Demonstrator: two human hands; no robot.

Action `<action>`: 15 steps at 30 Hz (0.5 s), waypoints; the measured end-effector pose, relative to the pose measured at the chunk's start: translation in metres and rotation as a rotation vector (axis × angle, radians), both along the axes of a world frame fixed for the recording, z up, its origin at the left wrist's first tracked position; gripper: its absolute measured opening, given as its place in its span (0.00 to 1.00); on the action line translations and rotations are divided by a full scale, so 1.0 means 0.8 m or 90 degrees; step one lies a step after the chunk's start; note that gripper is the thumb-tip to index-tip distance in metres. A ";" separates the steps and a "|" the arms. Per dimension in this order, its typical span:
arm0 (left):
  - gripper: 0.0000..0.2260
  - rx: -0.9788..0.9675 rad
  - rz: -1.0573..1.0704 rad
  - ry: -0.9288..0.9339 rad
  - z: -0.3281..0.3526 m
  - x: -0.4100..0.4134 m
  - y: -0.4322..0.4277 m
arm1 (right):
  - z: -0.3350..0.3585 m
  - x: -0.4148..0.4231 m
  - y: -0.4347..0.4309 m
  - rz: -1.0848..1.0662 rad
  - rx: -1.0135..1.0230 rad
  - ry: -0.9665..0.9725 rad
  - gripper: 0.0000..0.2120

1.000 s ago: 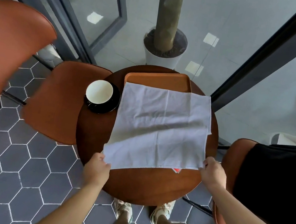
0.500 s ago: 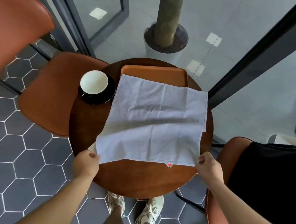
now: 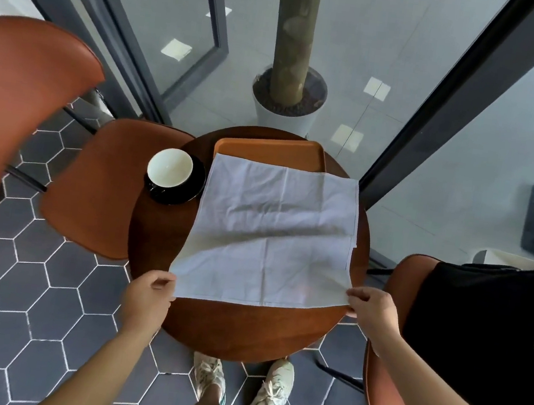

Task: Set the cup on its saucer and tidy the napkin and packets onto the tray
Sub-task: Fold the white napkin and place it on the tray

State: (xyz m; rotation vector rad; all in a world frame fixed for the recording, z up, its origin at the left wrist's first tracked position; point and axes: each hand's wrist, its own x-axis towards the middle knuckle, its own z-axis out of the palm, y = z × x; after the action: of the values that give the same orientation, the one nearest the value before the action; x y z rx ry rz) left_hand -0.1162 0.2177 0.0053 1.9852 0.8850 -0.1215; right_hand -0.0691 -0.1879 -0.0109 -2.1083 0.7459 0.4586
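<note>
A large white cloth napkin [image 3: 271,233] is spread open above the round wooden table [image 3: 242,328], covering most of the orange tray [image 3: 267,149]. My left hand [image 3: 147,298] pinches its near left corner. My right hand [image 3: 371,313] pinches its near right corner. The white cup [image 3: 170,167] stands on the black saucer [image 3: 189,192] at the table's left side. The packets are hidden under the napkin.
An orange chair [image 3: 98,183] stands left of the table, another [image 3: 18,94] further left. A chair at the right holds a black bag [image 3: 486,333]. A potted trunk [image 3: 287,103] and glass walls lie beyond the table.
The napkin's near edge has dropped lower and now hides the red packet that peeked out under it before. The view shifted slightly.
</note>
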 end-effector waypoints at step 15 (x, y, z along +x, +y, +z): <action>0.10 0.008 -0.072 -0.062 0.043 -0.005 0.021 | 0.051 -0.012 -0.002 0.165 -0.139 -0.215 0.02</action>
State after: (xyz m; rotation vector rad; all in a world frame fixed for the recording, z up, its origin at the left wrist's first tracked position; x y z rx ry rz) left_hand -0.1199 0.2343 0.0396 2.0354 0.7126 -0.0840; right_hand -0.0787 -0.1891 0.0298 -2.4194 0.3415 0.1516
